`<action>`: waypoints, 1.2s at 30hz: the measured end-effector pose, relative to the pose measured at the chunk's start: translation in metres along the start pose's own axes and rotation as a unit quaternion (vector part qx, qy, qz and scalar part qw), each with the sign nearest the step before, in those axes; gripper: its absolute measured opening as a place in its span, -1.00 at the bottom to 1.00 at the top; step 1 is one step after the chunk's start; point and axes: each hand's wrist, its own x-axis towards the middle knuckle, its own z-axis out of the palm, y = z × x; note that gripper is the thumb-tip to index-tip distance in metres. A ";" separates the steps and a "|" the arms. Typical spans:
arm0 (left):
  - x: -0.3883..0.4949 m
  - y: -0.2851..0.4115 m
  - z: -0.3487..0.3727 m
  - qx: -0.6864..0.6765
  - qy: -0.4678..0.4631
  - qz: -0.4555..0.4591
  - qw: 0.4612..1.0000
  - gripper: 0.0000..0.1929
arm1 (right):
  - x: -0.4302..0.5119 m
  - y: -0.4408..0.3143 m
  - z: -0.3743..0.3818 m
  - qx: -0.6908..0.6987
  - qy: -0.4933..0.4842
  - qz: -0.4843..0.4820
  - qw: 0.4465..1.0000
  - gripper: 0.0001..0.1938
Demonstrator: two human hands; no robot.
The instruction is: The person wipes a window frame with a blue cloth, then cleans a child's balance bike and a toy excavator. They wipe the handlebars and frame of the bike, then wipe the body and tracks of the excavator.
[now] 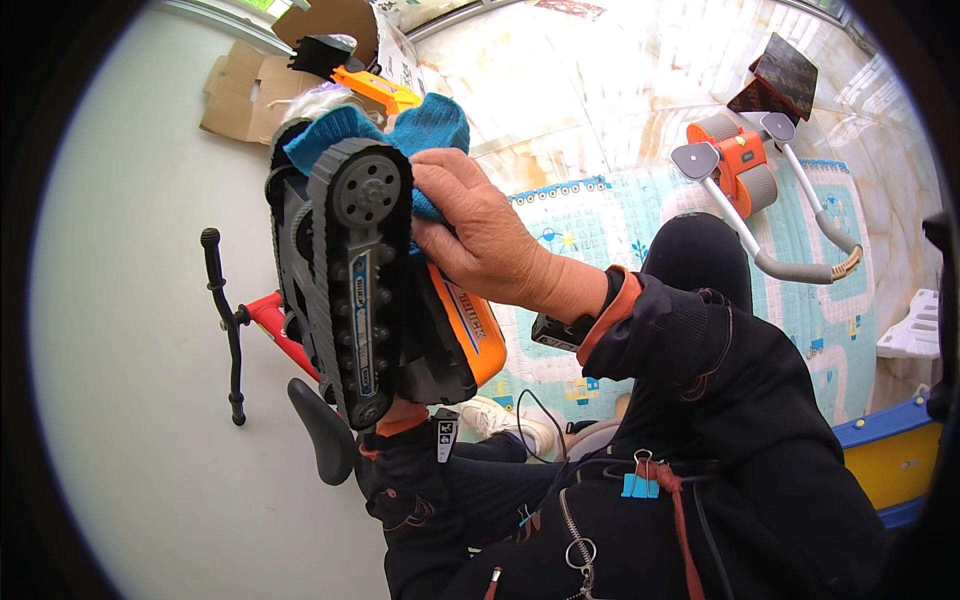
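Observation:
A toy excavator (450, 330), with an orange body and grey tracks, is tilted up before me, its near track (360, 285) facing the camera. A blue knitted cloth (431, 127) lies bunched over the toy near the top of the tracks. My right hand (480, 217) grips the cloth with bent fingers, close beside the track's upper wheel. Only the wrist of my left hand (405, 415) shows under the toy, which that hand holds up from behind; its fingers are hidden. The orange digger arm (379, 88) and black bucket (322, 56) stick out at the far end.
Behind the toy stands an open cardboard box (240, 94). A red children's bike (281, 322) with black handlebar is at left. An orange ab-wheel roller (739, 165) rests on the patterned play mat (585, 225) near my knee. At right is a blue and yellow plastic piece (892, 457).

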 end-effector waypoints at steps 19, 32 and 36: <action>-0.005 0.005 -0.005 -0.025 -0.018 -0.021 0.999 -0.26 | 0.018 0.024 -0.022 -0.103 0.099 0.020 0.990 -0.67; 0.005 0.017 0.006 -0.049 0.033 -0.034 0.998 -0.22 | -0.042 -0.055 0.000 0.027 -0.098 -0.087 0.991 -0.63; 0.012 0.019 0.002 0.125 0.061 0.030 0.990 -0.13 | -0.048 -0.065 0.003 0.076 -0.125 -0.114 0.983 -0.69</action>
